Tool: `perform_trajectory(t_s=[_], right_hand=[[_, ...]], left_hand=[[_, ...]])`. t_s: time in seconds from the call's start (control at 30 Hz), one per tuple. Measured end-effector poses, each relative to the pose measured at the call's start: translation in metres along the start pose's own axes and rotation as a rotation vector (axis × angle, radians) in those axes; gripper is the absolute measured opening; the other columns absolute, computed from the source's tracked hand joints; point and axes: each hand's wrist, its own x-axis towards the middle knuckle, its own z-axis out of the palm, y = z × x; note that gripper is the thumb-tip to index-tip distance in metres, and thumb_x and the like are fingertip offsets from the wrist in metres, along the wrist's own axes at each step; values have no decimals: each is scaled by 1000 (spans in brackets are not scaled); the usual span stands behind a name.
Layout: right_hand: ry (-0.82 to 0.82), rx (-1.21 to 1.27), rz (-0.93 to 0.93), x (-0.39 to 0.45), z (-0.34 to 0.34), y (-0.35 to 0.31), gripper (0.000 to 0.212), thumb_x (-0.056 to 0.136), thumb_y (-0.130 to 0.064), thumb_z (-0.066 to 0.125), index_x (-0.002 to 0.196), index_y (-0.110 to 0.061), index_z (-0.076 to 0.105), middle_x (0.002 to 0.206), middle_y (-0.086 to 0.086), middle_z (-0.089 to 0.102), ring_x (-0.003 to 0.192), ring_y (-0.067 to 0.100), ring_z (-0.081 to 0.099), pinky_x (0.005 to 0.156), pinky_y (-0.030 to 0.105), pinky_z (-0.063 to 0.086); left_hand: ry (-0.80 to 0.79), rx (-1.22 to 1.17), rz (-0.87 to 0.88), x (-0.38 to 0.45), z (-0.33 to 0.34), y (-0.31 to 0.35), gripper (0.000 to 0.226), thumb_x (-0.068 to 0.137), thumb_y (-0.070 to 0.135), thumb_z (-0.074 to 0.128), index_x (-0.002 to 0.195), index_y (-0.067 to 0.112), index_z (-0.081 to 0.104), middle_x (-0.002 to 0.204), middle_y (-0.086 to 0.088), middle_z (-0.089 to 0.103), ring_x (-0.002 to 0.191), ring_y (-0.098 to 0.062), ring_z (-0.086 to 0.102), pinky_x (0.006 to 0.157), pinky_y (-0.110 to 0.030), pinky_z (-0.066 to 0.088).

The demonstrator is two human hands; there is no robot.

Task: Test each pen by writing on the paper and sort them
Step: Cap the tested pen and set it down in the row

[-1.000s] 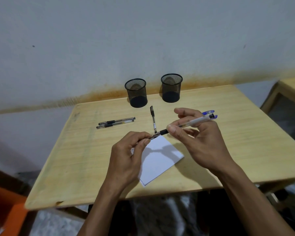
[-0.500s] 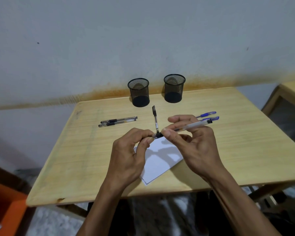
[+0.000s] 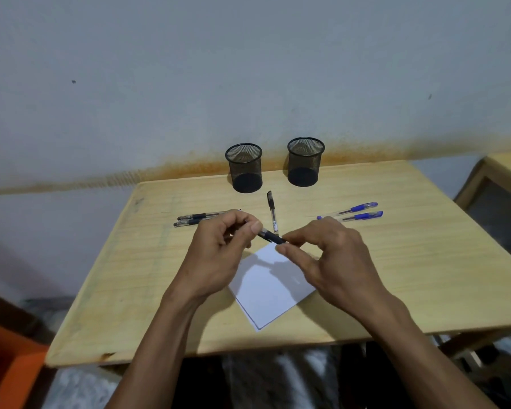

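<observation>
My left hand and my right hand meet above the white paper. Between their fingertips is a black pen; only its dark grip section shows, the rest is hidden in my left hand. My right thumb and forefinger pinch its lower end. Two blue pens lie side by side on the table to the right. Two black pens lie to the left, partly behind my left hand. One more black pen lies in the middle, pointing at the cups.
Two black mesh cups, left and right, stand at the back of the wooden table against the wall. A second table stands at the right. An orange object is on the floor at the left.
The blue-capped pen that my right hand held now lies on the table beside the other blue pen. A dark-gripped pen is now between both hands, and my left hand has risen.
</observation>
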Motion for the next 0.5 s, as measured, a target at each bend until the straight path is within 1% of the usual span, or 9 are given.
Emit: perform_trajectory(t_s=[0.07,0.13,0.17,0.2,0.27,0.33,0.4,0.43,0.5], right_hand=[[-24,15,34,0,9,-3,12,88,-34,75,93,-23,77,83,-13,72,89,21,63,74,45,54],[-30,39,116,5,16,-3,9,90,-31,75,94,-23,75,88,-16,68,98,17,58,79,37,47],[-10,56,179,9,19,-1,9,90,-31,75,93,-23,74,91,-15,66,101,16,55,79,32,41],[20,78,252,15,21,1,9,89,-31,75,90,-22,73,95,-12,64,105,16,53,78,30,38],[79,110,405,32,25,5,11,88,-32,75,82,-24,69,105,-4,61,113,20,51,85,34,40],[106,90,530,53,32,12,17,88,-32,73,76,-26,63,114,1,60,122,24,47,96,43,43],[92,-3,608,75,43,20,15,88,-32,71,77,-22,67,119,3,59,126,26,44,98,45,40],[77,-54,632,85,50,25,15,88,-31,69,80,-19,70,119,5,60,125,28,45,97,46,39],[42,-142,663,100,64,34,17,88,-29,67,83,-14,73,117,7,60,123,30,46,95,47,39]], left_hand=[[41,2,-11,7,1,-1,15,92,28,64,88,16,71,75,12,67,71,-5,58,69,-24,49],[106,34,-35,13,1,-9,17,90,36,65,91,20,72,84,13,71,79,-2,63,72,-26,50],[141,112,-50,14,-1,-18,21,89,41,66,96,22,72,91,14,72,86,-1,64,73,-25,51],[178,243,-72,14,-5,-30,26,89,44,66,104,23,71,100,13,70,95,-2,63,76,-24,51],[234,568,-142,9,-14,-59,36,90,45,64,115,20,65,116,8,65,110,-12,57,88,-32,47],[255,800,-218,2,-23,-83,38,91,45,61,115,15,64,120,1,64,116,-24,53,93,-39,42],[246,925,-250,-2,-27,-102,40,92,49,56,105,12,65,114,-5,63,113,-31,53,91,-43,42],[233,975,-257,-4,-28,-108,43,92,51,52,105,12,65,115,-7,62,115,-31,52,93,-45,41],[212,1014,-280,-7,-28,-118,52,95,55,45,121,14,62,134,-9,55,131,-28,44,106,-48,34]])
